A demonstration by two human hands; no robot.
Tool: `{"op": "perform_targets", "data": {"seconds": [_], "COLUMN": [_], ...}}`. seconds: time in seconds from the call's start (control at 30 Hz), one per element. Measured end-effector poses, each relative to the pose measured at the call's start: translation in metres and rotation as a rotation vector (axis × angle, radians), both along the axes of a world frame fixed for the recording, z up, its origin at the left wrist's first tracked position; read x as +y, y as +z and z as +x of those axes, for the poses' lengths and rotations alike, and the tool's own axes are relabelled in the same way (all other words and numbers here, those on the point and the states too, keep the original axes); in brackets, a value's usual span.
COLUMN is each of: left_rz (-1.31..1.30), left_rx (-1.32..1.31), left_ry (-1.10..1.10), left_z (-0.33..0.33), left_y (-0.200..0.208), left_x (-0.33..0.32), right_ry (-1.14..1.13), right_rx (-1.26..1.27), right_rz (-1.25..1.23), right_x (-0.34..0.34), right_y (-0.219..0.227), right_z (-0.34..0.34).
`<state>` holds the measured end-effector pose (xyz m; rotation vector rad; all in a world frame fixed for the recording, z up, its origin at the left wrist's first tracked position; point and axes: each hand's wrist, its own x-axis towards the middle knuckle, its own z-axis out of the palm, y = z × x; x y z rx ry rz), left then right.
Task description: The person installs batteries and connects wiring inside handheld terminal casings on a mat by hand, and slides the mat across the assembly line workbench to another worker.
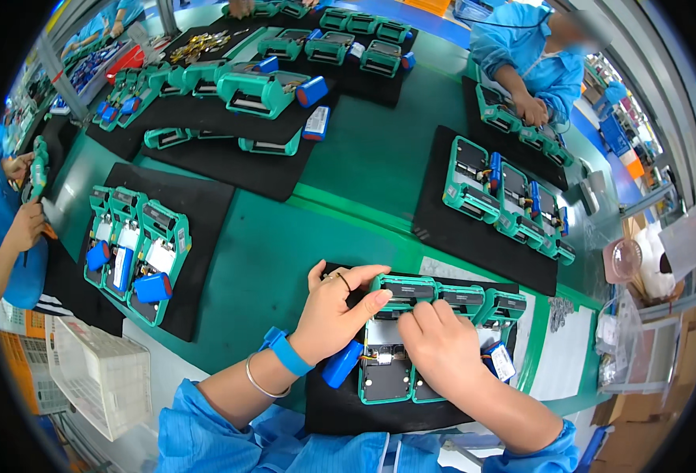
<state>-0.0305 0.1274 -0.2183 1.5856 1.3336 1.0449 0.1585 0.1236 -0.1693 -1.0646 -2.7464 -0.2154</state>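
Several open green device housings (386, 381) lie side by side on a black foam mat (334, 411) in front of me. My left hand (334, 314) grips the upper left corner of the leftmost housing, thumb on its face and index finger along its top. Bent over the same row, my right hand (445, 347) has its fingers closed at the gap between the first two housings; whatever its fingertips hold is hidden. A blue wrapped battery pack (342, 364) leans out at the left, by wires in the leftmost housing. Another blue battery pack (500, 361) sits at the right.
To the left, a black mat (218, 206) carries more green housings (161, 254) with blue packs. Further housings (513, 193) lie at the right. Co-workers (533, 63) work at the far right and left edge. A white crate (103, 378) stands lower left.
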Motion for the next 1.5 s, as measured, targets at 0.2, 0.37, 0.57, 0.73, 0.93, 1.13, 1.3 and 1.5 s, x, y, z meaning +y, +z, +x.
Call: {"op": "perform_targets", "data": {"seconds": [0.2, 0.37, 0.57, 0.73, 0.93, 1.13, 1.3, 1.5], "left_rz": [0.051, 0.073, 0.083, -0.006, -0.058, -0.049, -0.07, -0.089], "left_rx": [0.076, -0.02, 0.154, -0.098, -0.224, -0.003, 0.158, 0.158], "left_ry": [0.046, 0.135, 0.004, 0.001, -0.038, -0.135, -0.253, -0.226], "left_z": [0.003, -0.012, -0.002, 0.013, 0.024, 0.047, 0.04, 0.013], "left_y": [-0.007, 0.003, 0.001, -0.013, -0.011, 0.021, 0.02, 0.026], "left_x": [0.001, -0.035, -0.057, -0.036, -0.026, 0.028, 0.044, 0.035], "right_ry": [-0.027, -0.696, -0.939, -1.058, -0.99, -1.068, -1.103, -1.126], "right_rx": [0.185, 0.675, 1.122, 1.172, 1.155, 0.932, 0.876, 0.685], "right_rz": [0.026, -0.081, -0.544, -0.426, -0.274, -0.007, -0.074, 0.032], "right_x": [0.007, -0.012, -0.091, -0.097, -0.091, -0.052, -0.039, -0.036], "right_y": [0.002, -0.009, -0.054, -0.057, -0.062, -0.077, -0.068, -0.07], "right_z": [0.03, 0.145, 0.178, 0.173, 0.206, 0.289, 0.287, 0.284]}}
